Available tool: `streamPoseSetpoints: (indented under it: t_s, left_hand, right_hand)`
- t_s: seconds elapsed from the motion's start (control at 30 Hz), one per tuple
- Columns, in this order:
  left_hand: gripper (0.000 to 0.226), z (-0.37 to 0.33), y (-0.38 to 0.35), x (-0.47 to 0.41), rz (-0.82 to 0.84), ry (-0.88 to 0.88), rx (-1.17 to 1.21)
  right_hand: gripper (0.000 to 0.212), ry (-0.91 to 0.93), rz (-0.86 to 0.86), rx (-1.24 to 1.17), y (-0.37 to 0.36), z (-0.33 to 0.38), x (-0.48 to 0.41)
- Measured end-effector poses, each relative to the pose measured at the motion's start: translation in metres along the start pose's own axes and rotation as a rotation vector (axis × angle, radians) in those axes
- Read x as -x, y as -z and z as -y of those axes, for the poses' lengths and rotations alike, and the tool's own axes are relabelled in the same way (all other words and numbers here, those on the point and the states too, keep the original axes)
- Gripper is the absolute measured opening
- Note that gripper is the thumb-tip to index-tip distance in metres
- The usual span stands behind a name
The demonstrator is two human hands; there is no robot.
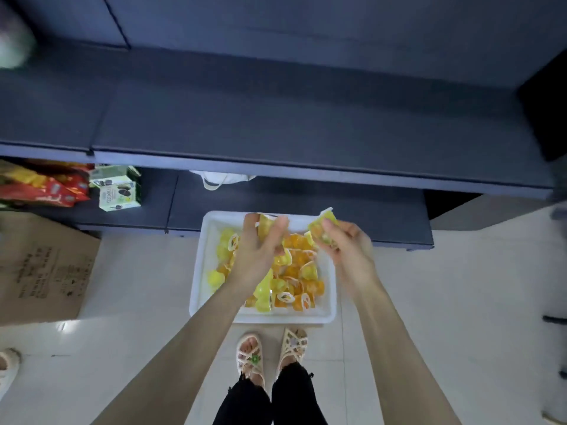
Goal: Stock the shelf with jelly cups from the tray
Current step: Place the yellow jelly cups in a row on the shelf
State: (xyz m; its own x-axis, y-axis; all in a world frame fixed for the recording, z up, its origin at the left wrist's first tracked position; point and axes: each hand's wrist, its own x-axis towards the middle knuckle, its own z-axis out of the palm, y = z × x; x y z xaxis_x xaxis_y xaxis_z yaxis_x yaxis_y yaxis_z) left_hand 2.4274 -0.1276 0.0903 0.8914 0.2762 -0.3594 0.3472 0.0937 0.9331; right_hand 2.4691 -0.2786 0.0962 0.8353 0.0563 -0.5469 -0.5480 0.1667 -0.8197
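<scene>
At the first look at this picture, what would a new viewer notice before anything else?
The white tray on the floor, heaped with bright yellow and orange jelly cups, draws the eye first. Above it, the left hand and the right hand each hold one. Behind them the dark blue shelf fills the upper half.

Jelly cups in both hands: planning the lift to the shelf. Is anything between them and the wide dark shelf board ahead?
Nothing visible does. The left hand and the right hand each hold a jelly cup above the white tray; only open air separates them from the shelf board.
</scene>
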Motion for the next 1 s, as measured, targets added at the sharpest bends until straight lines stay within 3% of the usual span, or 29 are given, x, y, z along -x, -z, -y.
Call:
streamPoseSetpoints:
  t_s: [0.1,0.23,0.47,0.67,0.83,1.0]
  left_hand:
    - [0.025,-0.073,-0.003,0.017,0.06,-0.132,0.05]
    - [0.024,-0.16,-0.006,0.03,0.13,-0.287,0.042]
    - [0.022,-0.299,-0.014,0.029,0.183,-0.51,0.104]
    - [0.028,-0.383,-0.035,0.004,0.119,-0.728,-0.007]
    - [0.05,-0.428,-0.063,-0.043,0.045,-0.767,-0.07]
    - [0.039,-0.456,-0.093,-0.102,-0.072,-0.786,-0.261]
  right_hand:
    - [0.039,0.143,0.046,-0.024,-0.009,0.065,0.037]
    - [0.041,0.321,0.12,-0.007,-0.017,0.149,0.072]
    - [0.034,0.633,0.041,0.203,-0.029,0.284,0.112]
    - [0.039,0.805,-0.01,0.267,-0.035,0.38,0.101]
    - [0.04,0.887,-0.041,0.402,-0.033,0.441,0.056]
    - [0.046,0.902,-0.028,0.551,-0.028,0.491,-0.004]
